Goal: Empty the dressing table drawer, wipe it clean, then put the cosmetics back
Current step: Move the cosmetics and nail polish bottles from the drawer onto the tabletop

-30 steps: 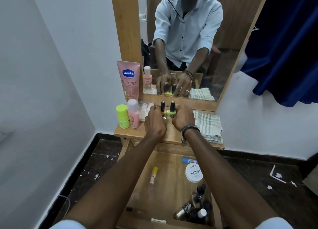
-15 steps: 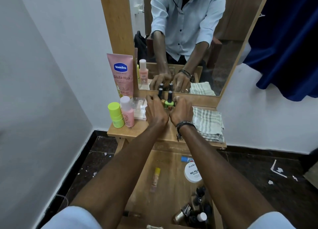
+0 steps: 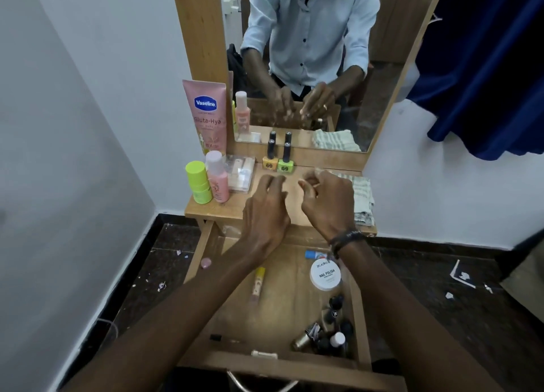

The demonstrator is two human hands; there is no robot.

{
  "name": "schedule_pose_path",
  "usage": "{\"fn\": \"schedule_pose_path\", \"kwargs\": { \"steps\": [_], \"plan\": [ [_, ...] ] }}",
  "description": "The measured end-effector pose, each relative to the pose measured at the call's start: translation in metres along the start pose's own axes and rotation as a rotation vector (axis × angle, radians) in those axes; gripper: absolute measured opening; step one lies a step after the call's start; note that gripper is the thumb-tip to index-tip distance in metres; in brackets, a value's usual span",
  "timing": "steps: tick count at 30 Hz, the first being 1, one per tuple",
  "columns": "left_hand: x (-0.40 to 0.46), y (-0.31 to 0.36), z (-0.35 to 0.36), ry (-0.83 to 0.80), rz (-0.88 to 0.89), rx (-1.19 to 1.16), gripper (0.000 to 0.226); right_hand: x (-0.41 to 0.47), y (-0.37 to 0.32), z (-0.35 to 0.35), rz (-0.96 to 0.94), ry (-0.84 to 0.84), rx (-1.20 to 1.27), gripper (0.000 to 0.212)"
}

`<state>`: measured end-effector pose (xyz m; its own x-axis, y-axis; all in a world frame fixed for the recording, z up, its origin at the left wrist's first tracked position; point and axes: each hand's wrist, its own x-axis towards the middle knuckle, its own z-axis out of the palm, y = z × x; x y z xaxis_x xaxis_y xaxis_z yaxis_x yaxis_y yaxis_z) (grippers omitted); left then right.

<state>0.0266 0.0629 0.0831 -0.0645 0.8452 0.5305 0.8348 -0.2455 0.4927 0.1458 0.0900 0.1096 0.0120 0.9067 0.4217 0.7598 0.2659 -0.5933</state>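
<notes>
My left hand (image 3: 266, 212) and right hand (image 3: 328, 203) hover side by side above the bench (image 3: 235, 209), both empty, fingers loosely curled and slightly spread, gripping nothing. Just beyond my fingertips two nail polish bottles stand upright against the foot of the mirror (image 3: 323, 68): the orange bottle (image 3: 270, 157) ahead of my left hand, the green bottle (image 3: 286, 159) touching it on its right, between the two hands. Neither hand touches them.

Further left of my left hand lies a clear plastic packet (image 3: 240, 172), then a pink bottle (image 3: 217, 177) and a lime-green stick (image 3: 198, 182) standing close together at the bench's left end, with a tall pink Vaseline tube (image 3: 206, 115) upright behind them. A folded striped cloth (image 3: 363, 199) lies on the bench just right of my right hand, partly hidden by it.

Below my forearms the drawer (image 3: 363, 327) stands pulled open, cosmetics still in it. A yellow-capped tube (image 3: 258, 281) lies under my left wrist; a white nail polish remover tub (image 3: 326, 274) and a blue-capped item (image 3: 313, 254) sit under my right wrist. A cluster of dark-capped bottles (image 3: 329, 330) is heaped in the drawer's near right corner, and a small pale item (image 3: 264, 354) rests against its front wall.
</notes>
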Motion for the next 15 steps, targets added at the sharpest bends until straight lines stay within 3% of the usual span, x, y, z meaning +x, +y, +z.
{"fn": "schedule_pose_path", "kwargs": {
  "steps": [3, 8, 9, 12, 15],
  "plan": [
    [-0.033, -0.003, -0.018, -0.191, 0.100, 0.039, 0.015, -0.034, -0.001, -0.019, -0.061, -0.223, 0.000, 0.010],
    [-0.070, -0.020, -0.037, -0.747, -0.191, 0.372, 0.012, -0.078, -0.006, 0.015, 0.054, -0.656, -0.173, 0.007],
    [-0.076, -0.023, -0.041, -0.833, -0.213, 0.415, 0.014, -0.084, -0.009, 0.025, 0.071, -0.707, -0.209, 0.016],
    [-0.091, -0.032, -0.050, -0.968, -0.166, 0.505, 0.029, -0.098, -0.020, 0.049, 0.110, -0.851, -0.255, 0.030],
    [-0.102, -0.034, -0.058, -1.058, -0.146, 0.608, 0.035, -0.111, -0.023, 0.068, 0.154, -0.876, -0.268, 0.047]
  ]
}}
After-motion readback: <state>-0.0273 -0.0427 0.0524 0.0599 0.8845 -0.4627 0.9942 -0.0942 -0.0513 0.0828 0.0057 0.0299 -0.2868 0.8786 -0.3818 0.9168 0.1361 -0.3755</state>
